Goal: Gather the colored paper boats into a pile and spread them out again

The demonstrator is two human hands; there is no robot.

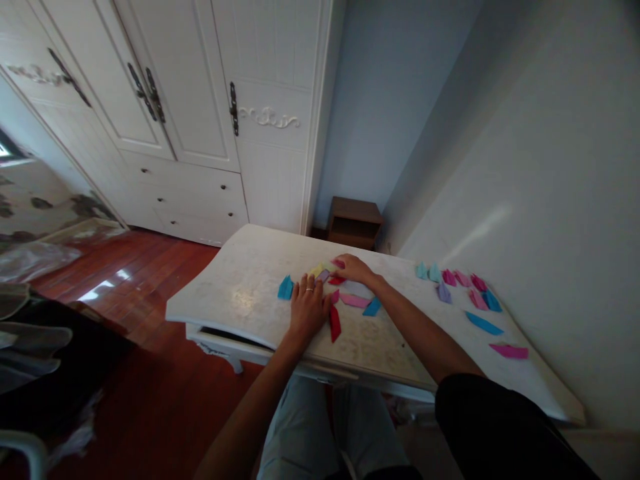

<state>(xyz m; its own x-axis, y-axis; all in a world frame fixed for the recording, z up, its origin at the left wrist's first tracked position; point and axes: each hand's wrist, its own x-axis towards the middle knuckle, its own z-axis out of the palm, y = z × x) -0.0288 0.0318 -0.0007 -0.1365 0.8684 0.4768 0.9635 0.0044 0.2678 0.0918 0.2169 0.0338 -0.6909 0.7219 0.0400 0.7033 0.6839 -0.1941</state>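
My left hand (309, 308) lies flat on the white table, fingers stretched out, a ring on one of them. By its fingertips are a purple folded paper piece (324, 275) and a yellow piece (318, 269). My right hand (354, 268) is closed, its fingertips on a small pink folded paper piece (339, 263). Beneath and beside it lie a red piece (336, 281), a pale lilac piece (356, 289), a pink strip (355, 301) and a blue strip (372, 307). A longer red strip (335, 323) rests nearer me. Left of my left hand stands a blue folded piece (286, 287).
Several folded paper pieces, among them a lilac one (443, 292), stand at the table's right end. A blue strip (483, 323) and a magenta strip (509, 351) lie closer. Beyond the white table (220, 280) are a white wardrobe (280, 160) and a brown nightstand (355, 212).
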